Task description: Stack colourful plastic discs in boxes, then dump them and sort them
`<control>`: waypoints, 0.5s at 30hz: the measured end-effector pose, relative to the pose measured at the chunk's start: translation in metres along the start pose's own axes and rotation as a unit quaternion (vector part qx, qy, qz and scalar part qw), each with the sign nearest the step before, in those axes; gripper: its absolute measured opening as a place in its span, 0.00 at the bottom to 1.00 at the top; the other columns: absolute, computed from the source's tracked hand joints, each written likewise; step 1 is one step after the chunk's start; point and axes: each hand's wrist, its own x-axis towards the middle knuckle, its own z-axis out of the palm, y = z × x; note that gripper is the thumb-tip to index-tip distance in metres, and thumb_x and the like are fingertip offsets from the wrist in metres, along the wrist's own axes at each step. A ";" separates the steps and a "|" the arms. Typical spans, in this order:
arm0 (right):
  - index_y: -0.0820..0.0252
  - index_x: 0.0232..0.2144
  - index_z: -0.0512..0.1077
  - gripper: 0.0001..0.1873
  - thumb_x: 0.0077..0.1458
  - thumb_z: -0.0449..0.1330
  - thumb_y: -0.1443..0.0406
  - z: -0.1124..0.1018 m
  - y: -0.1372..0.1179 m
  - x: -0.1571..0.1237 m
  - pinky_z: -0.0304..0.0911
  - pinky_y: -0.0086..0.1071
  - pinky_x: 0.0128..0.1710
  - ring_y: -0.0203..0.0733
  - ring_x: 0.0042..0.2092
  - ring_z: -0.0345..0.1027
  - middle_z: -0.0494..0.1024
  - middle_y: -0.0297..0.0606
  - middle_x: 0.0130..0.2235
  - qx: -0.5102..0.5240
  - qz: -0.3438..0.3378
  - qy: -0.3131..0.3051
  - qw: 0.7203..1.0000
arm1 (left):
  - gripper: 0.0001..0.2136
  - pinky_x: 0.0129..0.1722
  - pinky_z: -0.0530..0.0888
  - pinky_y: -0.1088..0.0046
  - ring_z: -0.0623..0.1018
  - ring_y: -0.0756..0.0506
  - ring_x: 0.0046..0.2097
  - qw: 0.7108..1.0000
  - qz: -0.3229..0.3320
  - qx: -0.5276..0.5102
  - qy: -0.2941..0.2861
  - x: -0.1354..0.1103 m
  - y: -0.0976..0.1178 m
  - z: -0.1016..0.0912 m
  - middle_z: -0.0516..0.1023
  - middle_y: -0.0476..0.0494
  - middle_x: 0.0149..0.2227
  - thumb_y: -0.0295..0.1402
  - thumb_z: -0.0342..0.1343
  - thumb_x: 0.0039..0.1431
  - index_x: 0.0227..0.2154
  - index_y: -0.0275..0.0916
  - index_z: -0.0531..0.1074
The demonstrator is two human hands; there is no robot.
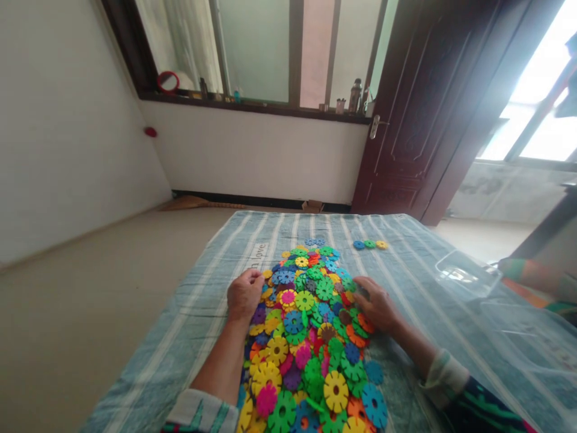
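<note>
A long heap of colourful notched plastic discs [304, 300] spreads over the striped cloth between my hands. At its left edge, my left hand [244, 296] rests with curled fingers and the thumb pressed against them. A yellow disc [267, 274] shows beside those fingertips; whether they grip it, I cannot tell. Across the heap, my right hand [376, 305] reaches in from the right, thumb and forefinger apart, touching the discs at the edge. Beyond it, a blue disc [358, 245], a green disc [369, 244] and a yellow disc [381, 245] lie in a row.
The heap lies on a bed-like surface with a blue striped cloth [198, 337]. Clear plastic containers [469, 273] stand at the right, near a blurred orange and green cloth [518, 270]. A dark red door [406, 120] and a broom [189, 202] are farther back.
</note>
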 end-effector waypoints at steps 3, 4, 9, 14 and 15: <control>0.57 0.47 0.70 0.18 0.54 0.53 0.65 0.003 0.004 -0.016 0.61 0.40 0.55 0.46 0.53 0.66 0.72 0.43 0.52 -0.003 -0.015 0.018 1.000 | 0.09 0.32 0.71 0.74 0.79 0.44 0.33 1.000 0.006 0.003 0.000 0.000 0.000 0.000 0.81 0.46 0.28 0.38 0.51 0.49 0.28 0.42 0.75; 0.56 0.47 0.70 0.17 0.54 0.52 0.66 0.004 0.005 -0.019 0.61 0.39 0.54 0.46 0.54 0.66 0.72 0.43 0.52 -0.006 -0.021 0.022 1.000 | 0.09 0.32 0.71 0.74 0.79 0.44 0.33 1.000 0.007 0.004 0.001 0.001 0.000 0.000 0.81 0.46 0.28 0.38 0.51 0.49 0.28 0.42 0.75; 0.56 0.45 0.71 0.15 0.57 0.51 0.66 0.007 0.006 -0.020 0.64 0.37 0.51 0.44 0.51 0.69 0.73 0.42 0.50 -0.015 -0.042 0.042 0.998 | 0.09 0.32 0.71 0.73 0.79 0.43 0.32 1.000 0.017 0.012 0.008 0.003 -0.002 0.002 0.81 0.46 0.27 0.37 0.52 0.48 0.28 0.41 0.75; 0.56 0.45 0.71 0.14 0.58 0.51 0.66 0.002 0.005 -0.021 0.63 0.36 0.49 0.44 0.50 0.69 0.72 0.42 0.51 -0.031 -0.058 0.015 0.998 | 0.09 0.33 0.72 0.74 0.80 0.45 0.33 0.999 0.049 0.020 0.008 0.000 0.000 0.002 0.81 0.46 0.28 0.36 0.51 0.50 0.28 0.41 0.75; 0.56 0.45 0.71 0.14 0.59 0.51 0.66 0.002 0.004 -0.022 0.63 0.36 0.49 0.44 0.50 0.69 0.72 0.42 0.51 -0.036 -0.060 0.011 0.998 | 0.09 0.34 0.72 0.74 0.80 0.45 0.33 0.998 0.059 0.024 0.007 -0.002 0.002 0.002 0.81 0.46 0.28 0.36 0.51 0.51 0.28 0.41 0.75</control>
